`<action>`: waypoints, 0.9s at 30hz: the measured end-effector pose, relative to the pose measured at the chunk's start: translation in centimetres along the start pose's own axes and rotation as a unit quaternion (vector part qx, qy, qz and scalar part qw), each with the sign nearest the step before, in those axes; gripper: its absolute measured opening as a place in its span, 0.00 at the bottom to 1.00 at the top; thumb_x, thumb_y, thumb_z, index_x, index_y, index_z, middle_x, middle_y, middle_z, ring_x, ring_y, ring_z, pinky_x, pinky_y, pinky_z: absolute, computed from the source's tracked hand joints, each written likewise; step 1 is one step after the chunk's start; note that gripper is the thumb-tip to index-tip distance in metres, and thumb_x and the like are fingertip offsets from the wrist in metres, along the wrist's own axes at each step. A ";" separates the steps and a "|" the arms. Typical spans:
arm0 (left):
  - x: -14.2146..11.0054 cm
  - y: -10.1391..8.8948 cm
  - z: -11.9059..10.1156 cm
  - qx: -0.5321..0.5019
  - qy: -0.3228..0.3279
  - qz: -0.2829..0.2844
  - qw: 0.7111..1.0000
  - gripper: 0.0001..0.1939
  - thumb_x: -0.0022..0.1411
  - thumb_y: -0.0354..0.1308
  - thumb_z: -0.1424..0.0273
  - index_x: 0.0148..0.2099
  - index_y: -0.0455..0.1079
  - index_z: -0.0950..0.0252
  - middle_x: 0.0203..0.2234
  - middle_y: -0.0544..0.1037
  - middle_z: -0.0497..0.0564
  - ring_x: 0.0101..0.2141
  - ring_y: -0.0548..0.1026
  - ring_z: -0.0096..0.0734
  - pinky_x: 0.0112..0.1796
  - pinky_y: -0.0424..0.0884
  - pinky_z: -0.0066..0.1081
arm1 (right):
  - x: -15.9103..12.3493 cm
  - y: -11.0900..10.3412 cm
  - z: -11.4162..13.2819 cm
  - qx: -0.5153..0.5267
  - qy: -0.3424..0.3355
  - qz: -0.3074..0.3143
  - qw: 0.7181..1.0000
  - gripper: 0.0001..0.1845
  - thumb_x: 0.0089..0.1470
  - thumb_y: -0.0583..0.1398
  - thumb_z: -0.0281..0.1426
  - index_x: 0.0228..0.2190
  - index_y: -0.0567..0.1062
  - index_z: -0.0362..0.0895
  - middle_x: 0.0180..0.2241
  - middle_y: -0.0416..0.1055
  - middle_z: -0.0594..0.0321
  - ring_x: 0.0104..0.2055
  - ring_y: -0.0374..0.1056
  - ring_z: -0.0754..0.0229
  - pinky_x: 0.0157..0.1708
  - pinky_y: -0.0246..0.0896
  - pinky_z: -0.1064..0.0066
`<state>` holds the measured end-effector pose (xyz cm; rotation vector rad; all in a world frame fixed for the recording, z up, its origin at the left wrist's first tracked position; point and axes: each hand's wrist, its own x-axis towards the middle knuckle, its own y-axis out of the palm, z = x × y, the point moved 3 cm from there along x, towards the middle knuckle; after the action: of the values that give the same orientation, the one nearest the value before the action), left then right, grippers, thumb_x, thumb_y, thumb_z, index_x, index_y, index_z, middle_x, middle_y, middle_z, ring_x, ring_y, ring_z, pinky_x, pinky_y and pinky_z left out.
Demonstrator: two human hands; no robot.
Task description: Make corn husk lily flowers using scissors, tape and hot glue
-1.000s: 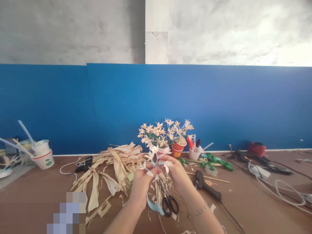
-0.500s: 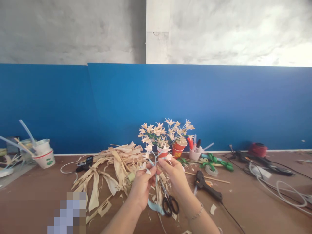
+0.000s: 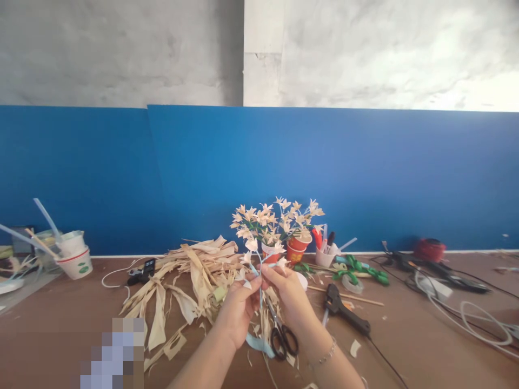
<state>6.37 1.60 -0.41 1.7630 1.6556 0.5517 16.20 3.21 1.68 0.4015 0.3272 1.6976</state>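
Both hands meet at the middle of the table around a spray of small white artificial flowers (image 3: pixel 252 245) on thin, light blue wrapped stems. My left hand (image 3: pixel 238 302) pinches the stem from the left. My right hand (image 3: pixel 288 289) grips the same spray from the right, thumb and fingertips close to the left ones. Just below the hands lie black-handled scissors (image 3: pixel 284 340), with a light blue strip (image 3: pixel 259 344) beside them. Behind the hands, more pale flowers (image 3: pixel 263 216) stand in red paper cups (image 3: pixel 297 251).
Dried corn husks (image 3: pixel 198 270) spread left of the hands. A black glue gun (image 3: pixel 344 309) with its cord lies to the right, near green bundles (image 3: pixel 360 270) and a white cup of tools (image 3: pixel 325 256). White cables (image 3: pixel 466 316) coil far right; another paper cup (image 3: pixel 75 263) stands left.
The fingertips have shifted slightly on the stem, with the right hand a little closer to the left. The flower spray has tilted and moved a little to the right.
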 end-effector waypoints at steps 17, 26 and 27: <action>-0.2 0.1 -0.1 0.044 -0.018 0.029 0.998 0.15 0.46 0.67 0.66 0.38 0.74 0.67 0.30 0.77 0.51 0.26 0.69 0.24 0.25 0.59 0.23 | 0.0 -1.1 1.5 -0.037 -0.018 -0.013 0.999 0.15 0.38 0.68 0.41 0.19 0.74 0.42 0.17 0.67 0.66 0.22 0.63 0.63 0.25 0.59 0.71; 0.1 -0.7 -2.0 0.092 0.058 -0.096 0.989 0.19 0.43 0.67 0.70 0.41 0.73 0.67 0.39 0.76 0.53 0.32 0.69 0.26 0.32 0.62 0.25 | 2.5 -5.2 8.9 -0.115 -0.267 -0.215 0.932 0.14 0.42 0.66 0.38 0.28 0.76 0.41 0.26 0.73 0.61 0.29 0.66 0.61 0.31 0.59 0.69; 0.0 -0.6 -2.3 0.086 0.059 -0.098 0.990 0.19 0.42 0.67 0.70 0.40 0.74 0.67 0.38 0.76 0.53 0.32 0.69 0.26 0.31 0.62 0.25 | 3.0 -5.2 10.1 -0.134 -0.315 -0.230 0.911 0.14 0.43 0.65 0.37 0.30 0.76 0.40 0.28 0.74 0.60 0.31 0.67 0.60 0.34 0.60 0.68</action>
<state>4.34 1.98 0.77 1.6884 1.9853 0.4424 24.80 6.95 8.76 0.5889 -0.2728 1.0557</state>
